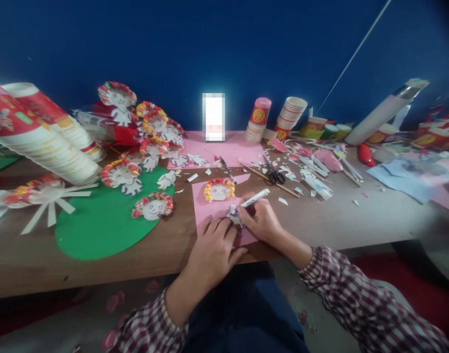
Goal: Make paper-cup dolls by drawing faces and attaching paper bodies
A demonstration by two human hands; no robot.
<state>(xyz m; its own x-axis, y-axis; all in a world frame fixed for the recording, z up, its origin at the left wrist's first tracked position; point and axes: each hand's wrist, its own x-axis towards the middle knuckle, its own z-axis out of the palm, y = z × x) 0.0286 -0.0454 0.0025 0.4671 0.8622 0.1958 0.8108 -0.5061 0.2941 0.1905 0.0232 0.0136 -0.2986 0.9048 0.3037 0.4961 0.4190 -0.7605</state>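
Low over the pink paper sheet (204,196), my right hand (263,218) grips a white marker pen (256,197). The pen's tip end is hidden by the fingers, close above a small white paper cutout (232,212) with dark marks. My left hand (219,245) lies flat on the sheet beside the cutout, fingers stretched out, and partly covers it. Just beyond the hands sits a paper doll head (219,190) with a drawn face and a curled yellow and red rim.
Black scissors (276,176), a wooden stick (283,188) and paper scraps lie beyond my right hand. Finished-looking paper dolls (153,207) rest on and behind a green sheet (107,230) at left. Stacked paper cups (55,147) lean at far left. A bright phone-like screen (214,117) stands at the back.
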